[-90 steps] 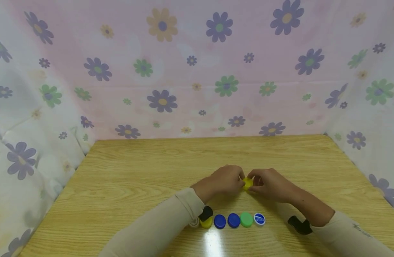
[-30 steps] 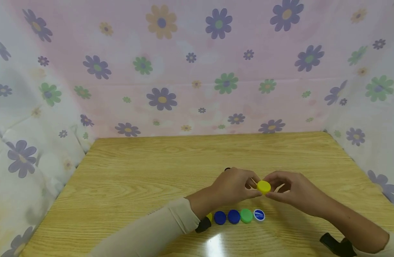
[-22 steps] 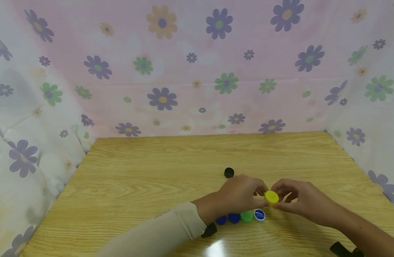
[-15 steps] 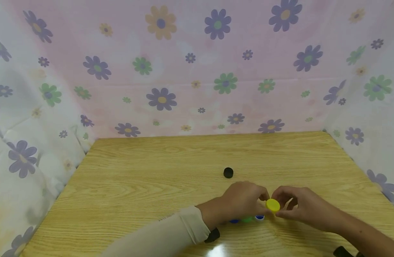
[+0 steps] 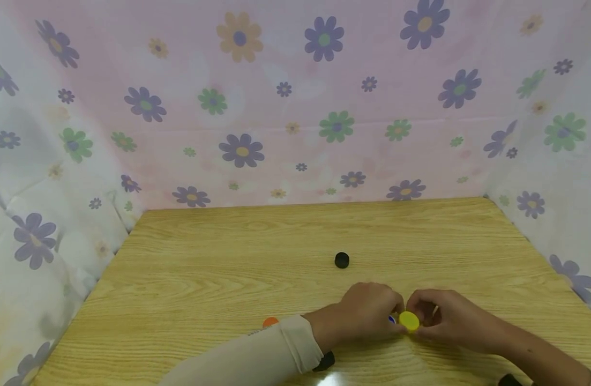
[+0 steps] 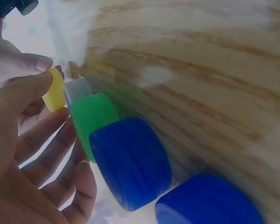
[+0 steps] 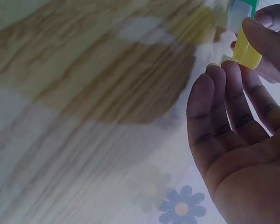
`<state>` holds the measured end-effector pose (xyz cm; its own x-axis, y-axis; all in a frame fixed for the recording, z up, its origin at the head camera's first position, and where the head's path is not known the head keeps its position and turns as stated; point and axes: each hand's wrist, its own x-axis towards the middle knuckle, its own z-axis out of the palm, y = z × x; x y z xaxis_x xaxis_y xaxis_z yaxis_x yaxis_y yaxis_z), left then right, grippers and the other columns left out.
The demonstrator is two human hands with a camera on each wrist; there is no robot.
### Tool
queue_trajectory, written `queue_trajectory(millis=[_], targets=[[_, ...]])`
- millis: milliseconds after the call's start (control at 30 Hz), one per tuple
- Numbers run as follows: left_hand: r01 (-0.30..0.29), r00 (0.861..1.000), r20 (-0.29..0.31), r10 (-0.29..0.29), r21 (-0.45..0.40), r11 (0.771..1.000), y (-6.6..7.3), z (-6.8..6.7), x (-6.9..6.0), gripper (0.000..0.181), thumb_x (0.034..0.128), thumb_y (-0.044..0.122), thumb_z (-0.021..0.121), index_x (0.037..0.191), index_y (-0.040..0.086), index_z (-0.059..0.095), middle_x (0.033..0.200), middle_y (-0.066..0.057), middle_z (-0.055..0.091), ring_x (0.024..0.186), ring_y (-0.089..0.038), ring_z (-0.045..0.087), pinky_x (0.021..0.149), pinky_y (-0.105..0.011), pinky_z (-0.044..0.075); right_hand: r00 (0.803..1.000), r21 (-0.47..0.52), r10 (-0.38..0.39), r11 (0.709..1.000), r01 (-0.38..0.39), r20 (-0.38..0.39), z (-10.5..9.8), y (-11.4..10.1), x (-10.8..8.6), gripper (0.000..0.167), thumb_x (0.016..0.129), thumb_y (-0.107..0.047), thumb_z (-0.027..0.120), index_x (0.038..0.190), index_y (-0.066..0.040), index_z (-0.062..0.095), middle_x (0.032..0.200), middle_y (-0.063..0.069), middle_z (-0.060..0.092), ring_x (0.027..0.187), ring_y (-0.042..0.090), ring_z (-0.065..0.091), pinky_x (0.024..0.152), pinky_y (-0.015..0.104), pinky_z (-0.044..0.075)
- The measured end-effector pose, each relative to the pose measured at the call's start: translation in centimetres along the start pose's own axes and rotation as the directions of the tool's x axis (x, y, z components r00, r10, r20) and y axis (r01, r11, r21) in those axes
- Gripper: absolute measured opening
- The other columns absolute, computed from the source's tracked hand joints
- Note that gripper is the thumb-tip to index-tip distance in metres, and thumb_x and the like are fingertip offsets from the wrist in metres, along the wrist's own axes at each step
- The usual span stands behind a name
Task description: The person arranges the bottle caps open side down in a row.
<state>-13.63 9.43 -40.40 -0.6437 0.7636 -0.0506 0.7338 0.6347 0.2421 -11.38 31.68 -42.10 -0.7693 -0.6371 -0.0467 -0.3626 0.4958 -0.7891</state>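
Note:
A yellow bottle cap [image 5: 409, 321] is pinched between my two hands. My left hand [image 5: 372, 308] holds its left side by thumb and fingers, and my right hand [image 5: 454, 321] grips the right side. The cap is beside a white-and-blue cap [image 6: 77, 88], at the end of a row. A green cap [image 6: 93, 119], a blue cap [image 6: 130, 161] and another blue cap [image 6: 210, 205] continue that row in the left wrist view. In the head view my left hand and forearm hide most of it. Whether the yellow cap touches the table I cannot tell.
A black cap [image 5: 342, 260] lies alone farther back on the wooden table [image 5: 218, 246]. Part of an orange cap [image 5: 270, 322] shows beyond my left sleeve [image 5: 256, 354]. Flowered cloth [image 5: 295, 107] hangs behind the table and at both sides.
Both hands have brought the yellow cap from mid-table rightward and nearer, to the row's right end. The black cap and the orange cap have come into view, while my left arm now covers the row.

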Motion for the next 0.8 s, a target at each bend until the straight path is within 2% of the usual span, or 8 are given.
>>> queue_trajectory(millis=[167, 300, 500, 800], targets=[[0.011, 1.000, 0.022, -0.011, 0.028, 1.000, 0.09, 0.27, 0.23, 0.017, 0.0876, 0.048, 0.074, 0.096, 0.033, 0.074, 0.082, 0.023, 0.063, 0.069, 0.007, 0.050, 0.060, -0.016, 0.039, 1.000, 0.008, -0.005, 1.000, 0.005, 0.017, 0.19, 0.38, 0.17, 0.027, 0.088, -0.028, 0.077, 0.106, -0.015, 0.061, 0.090, -0.006, 0.061, 0.077, 0.004, 0.058, 0.062, 0.024, 0.051], [0.022, 0.999, 0.028, -0.023, 0.048, 0.999, 0.17, 0.40, 0.30, 0.018, 0.0881, 0.049, 0.073, 0.098, 0.034, 0.074, 0.086, 0.021, 0.062, 0.074, 0.006, 0.051, 0.067, -0.019, 0.041, 1.000, -0.026, -0.022, 0.999, 0.022, -0.004, 0.44, 0.68, 0.28, 0.027, 0.088, -0.028, 0.078, 0.104, -0.016, 0.060, 0.086, -0.007, 0.059, 0.073, 0.002, 0.055, 0.059, 0.022, 0.048], [0.023, 1.000, 0.020, -0.024, 0.067, 0.998, 0.25, 0.52, 0.26, 0.018, 0.0877, 0.049, 0.074, 0.095, 0.032, 0.073, 0.083, 0.020, 0.061, 0.074, 0.004, 0.051, 0.066, -0.019, 0.042, 0.998, -0.088, -0.052, 0.995, 0.049, -0.034, 0.70, 1.01, 0.36, 0.026, 0.087, -0.026, 0.079, 0.103, -0.017, 0.061, 0.081, -0.011, 0.057, 0.069, -0.002, 0.052, 0.056, 0.020, 0.047], [0.027, 0.999, 0.018, -0.028, 0.069, 0.997, 0.39, 0.54, 0.27, 0.016, 0.0881, 0.048, 0.074, 0.090, 0.032, 0.073, 0.081, 0.019, 0.060, 0.072, 0.003, 0.051, 0.065, -0.019, 0.042, 0.999, -0.106, -0.039, 0.994, 0.035, -0.034, 0.84, 0.96, 0.41, 0.027, 0.086, -0.025, 0.079, 0.105, -0.016, 0.062, 0.079, -0.013, 0.056, 0.066, -0.004, 0.050, 0.056, 0.021, 0.047]])
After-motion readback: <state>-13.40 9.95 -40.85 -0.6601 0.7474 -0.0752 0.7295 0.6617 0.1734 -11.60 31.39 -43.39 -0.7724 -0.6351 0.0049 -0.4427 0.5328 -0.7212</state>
